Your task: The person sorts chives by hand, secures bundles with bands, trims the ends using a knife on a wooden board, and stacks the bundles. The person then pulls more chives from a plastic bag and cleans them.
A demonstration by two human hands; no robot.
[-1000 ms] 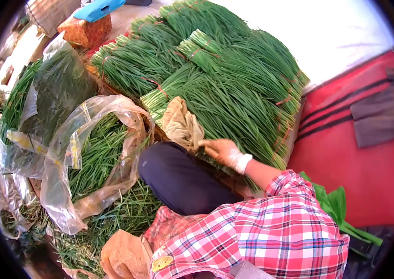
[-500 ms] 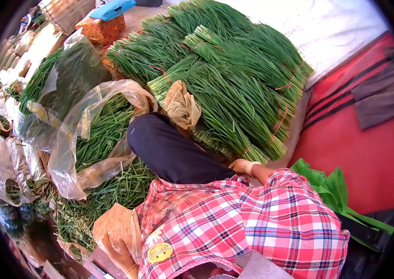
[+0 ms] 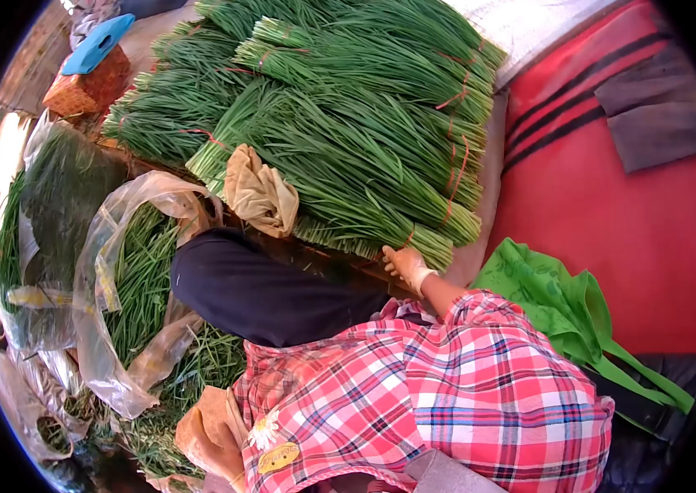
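My right hand (image 3: 407, 266), with a pale band at the wrist, is beside the stem end of the nearest bundle of green chives (image 3: 426, 242). Its fingers are bent together, with the tips close to that bundle's red tie. Whatever they pinch is hidden. At the lower left, my left hand (image 3: 229, 470) is close against a tan, folded piece (image 3: 204, 419); hand and piece blend together, so its fingers cannot be made out. More tied bundles of chives (image 3: 331, 131) lie stacked in front of me. A crumpled tan cloth (image 3: 259, 191) rests on the stack's near edge.
Clear plastic bags (image 3: 89, 279) of loose greens stand at my left. Beyond them is an orange block (image 3: 89, 86) with a blue item (image 3: 100, 43) on top. To the right, a green bag (image 3: 533, 296) lies by a red surface (image 3: 611, 214) with a dark cloth (image 3: 660, 107).
The view has shifted, so the chives and bags appear further left and higher. My right hand has reached outward, closer to the nearest bundle's tie. My left hand shows less clearly.
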